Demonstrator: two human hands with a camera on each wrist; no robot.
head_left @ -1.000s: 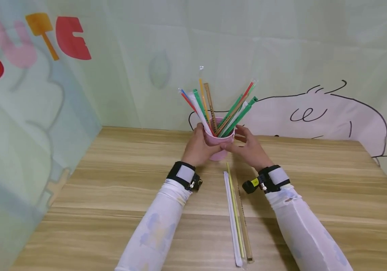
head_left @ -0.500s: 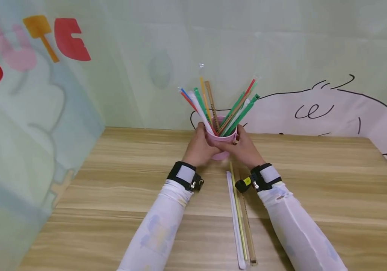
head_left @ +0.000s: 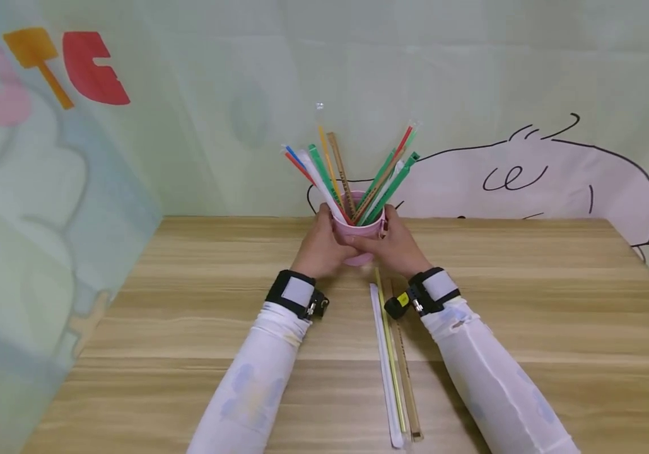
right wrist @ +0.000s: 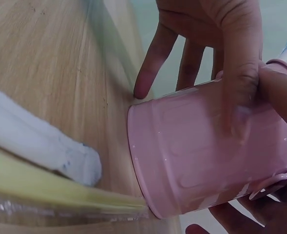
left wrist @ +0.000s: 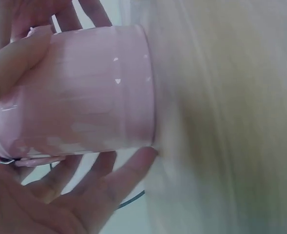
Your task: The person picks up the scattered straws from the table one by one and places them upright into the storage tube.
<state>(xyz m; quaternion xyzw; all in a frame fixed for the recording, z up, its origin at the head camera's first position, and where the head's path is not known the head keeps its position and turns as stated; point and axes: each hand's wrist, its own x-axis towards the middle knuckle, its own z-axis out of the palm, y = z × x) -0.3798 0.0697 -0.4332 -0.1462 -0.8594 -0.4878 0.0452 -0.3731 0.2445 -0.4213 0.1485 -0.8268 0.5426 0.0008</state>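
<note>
Between both hands stands a small pink bucket [head_left: 359, 231], filled with several individually wrapped drinking straws [head_left: 328, 170] in green, white, brown, orange, red and blue. My left hand [head_left: 320, 247] grips its left side, while my right hand [head_left: 400, 247] grips the right, with the thumbs crossing the front. In the left wrist view the bucket [left wrist: 85, 92] has fingers along both sides, and its base is right at the wooden surface. The right wrist view shows the bucket [right wrist: 197, 146] with a thumb across its wall and a small pink handle fitting near the rim.
In front of the bucket, three straws lie side by side on the wooden table [head_left: 205, 328]: a white-wrapped straw [head_left: 385, 366], a yellow straw [head_left: 391, 353] and a brown-wrapped straw [head_left: 406, 384]. A printed fabric backdrop [head_left: 216, 126] stands along the table's back and left edges.
My right hand has closed in on the bucket's right side, its fingers now wrapped against it. The bucket and my left hand keep nearly the same place; the head view has shifted slightly.
</note>
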